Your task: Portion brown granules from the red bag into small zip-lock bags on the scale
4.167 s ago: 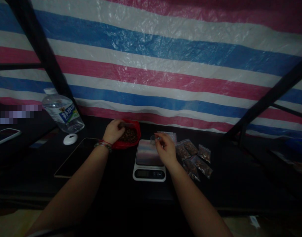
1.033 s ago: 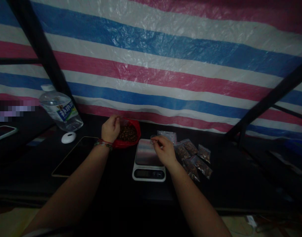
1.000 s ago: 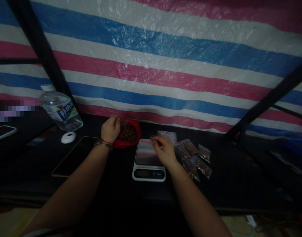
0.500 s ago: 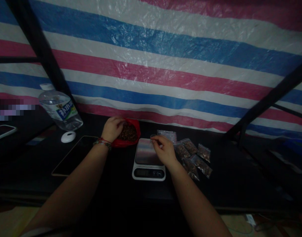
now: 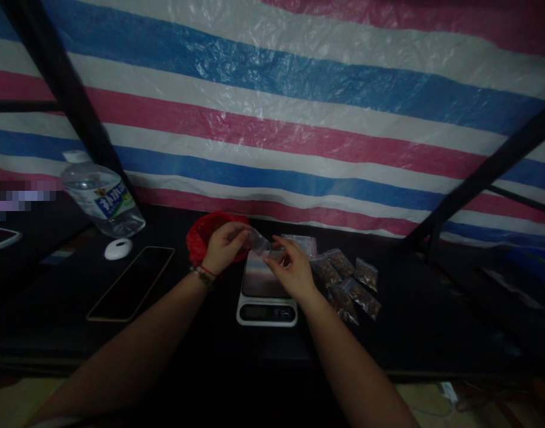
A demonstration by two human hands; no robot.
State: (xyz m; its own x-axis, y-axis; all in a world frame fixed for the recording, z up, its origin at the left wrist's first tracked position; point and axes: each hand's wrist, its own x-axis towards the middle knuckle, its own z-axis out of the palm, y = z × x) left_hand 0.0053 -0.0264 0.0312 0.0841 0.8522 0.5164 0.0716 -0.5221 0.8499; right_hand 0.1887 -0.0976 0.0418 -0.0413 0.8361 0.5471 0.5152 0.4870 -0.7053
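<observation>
My left hand (image 5: pixel 225 246) is closed on a small clear plastic bag (image 5: pixel 257 241), with thumb and fingers at its left side. From the right, my right hand (image 5: pixel 295 270) has its thumb and fingers around the bag's other side. The bag hangs above the back of a white kitchen scale (image 5: pixel 266 318), whose metal plate (image 5: pixel 261 279) is partly covered by my right hand. A red bag (image 5: pixel 198 236) stands open behind my left wrist; its contents are mostly hidden by the hand.
Several filled zip bags (image 5: pixel 365 297) lie right of the scale, near a stack of flat clear bags (image 5: pixel 302 244). On the left are a phone (image 5: pixel 132 285), a white mouse (image 5: pixel 118 249) and a plastic bottle (image 5: pixel 105 199). Striped sheeting (image 5: pixel 299 131) hangs behind the black table.
My left hand has come out of the red bag of brown pieces and moved right to the clear bag. My right hand stays above the scale, its fingers spread further apart.
</observation>
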